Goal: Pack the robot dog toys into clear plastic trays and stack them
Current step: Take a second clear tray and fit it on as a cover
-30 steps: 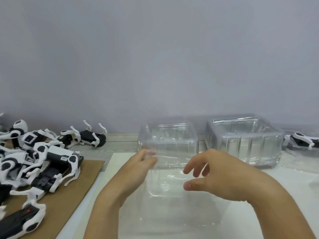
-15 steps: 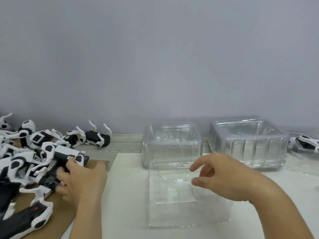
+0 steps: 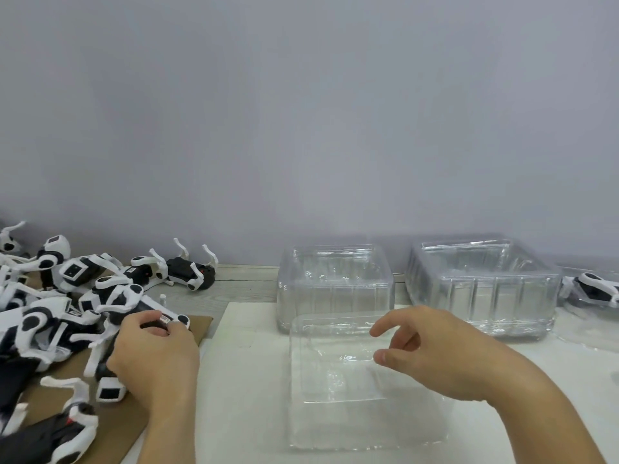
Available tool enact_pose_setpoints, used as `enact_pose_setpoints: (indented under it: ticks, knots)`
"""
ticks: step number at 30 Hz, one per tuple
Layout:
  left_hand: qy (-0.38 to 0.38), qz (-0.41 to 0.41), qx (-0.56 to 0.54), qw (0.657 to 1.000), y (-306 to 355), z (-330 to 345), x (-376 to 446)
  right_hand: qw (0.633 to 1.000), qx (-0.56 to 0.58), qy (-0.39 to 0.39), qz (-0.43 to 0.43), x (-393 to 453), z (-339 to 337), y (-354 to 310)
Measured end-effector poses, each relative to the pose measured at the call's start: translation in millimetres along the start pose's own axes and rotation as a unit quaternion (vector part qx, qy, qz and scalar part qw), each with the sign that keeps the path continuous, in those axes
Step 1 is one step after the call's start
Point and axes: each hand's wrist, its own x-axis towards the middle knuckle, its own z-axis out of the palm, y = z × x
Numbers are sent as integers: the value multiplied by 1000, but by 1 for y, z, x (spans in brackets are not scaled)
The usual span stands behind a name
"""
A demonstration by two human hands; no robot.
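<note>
Robot dog toy (image 3: pixel 134 333): black-and-white, lying on the brown cardboard sheet (image 3: pixel 127 426) at the near edge of the toy pile (image 3: pixel 50 303). The left hand (image 3: pixel 157 360) is now closed over it, fingers curled round the body, thumb side toward the tray. A second ago this hand was at the empty tray with the other; half a second ago it had just reached the pile. Since then the grip has tightened and the toy has not visibly left the cardboard. Judgement: pick in progress, toy not yet lifted; loading the tray is the next step.

Empty tray (image 3: pixel 361 383): clear, open side up, on the white sheet (image 3: pixel 241 380), well to the right of the left fingers and directly under the right fingertips. Nothing in it.

Right hand (image 3: pixel 432 356): hovers over the tray's far right part, fingers loosely bent and apart, thumb below them, holding nothing. Contact with the rim cannot be confirmed; clear plastic makes the edge hard to trace.

Beyond the right fingers: two tray stacks, a smaller one (image 3: pixel 335 289) and a larger one (image 3: pixel 482 289); layer count unreadable through the glare.

Hidden or cut off: the palm covers the gripped toy's midsection; the pile runs off the left edge; a packed toy (image 3: pixel 596 289) at far right is clipped by the frame, its own tray barely discernible.
</note>
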Motion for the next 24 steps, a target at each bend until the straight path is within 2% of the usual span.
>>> enact_pose_setpoints:
  ticks: [5,12,16,20,24]
  knots:
    - [-2,48,21,999,12,-2,-7,1000,-5,3,-2,0,0,-1]
    - [-11,71,37,997,21,-4,-8,1000,-6,6,-7,0,1,-2]
    - [-21,121,36,992,26,-5,-12,1000,-2,10,-12,0,1,-3]
    - [-12,211,39,977,36,-3,-19,1000,2,18,-23,0,0,-5]
    - [-16,241,-23,970,46,-7,-18,998,17,47,-41,1,0,-7]
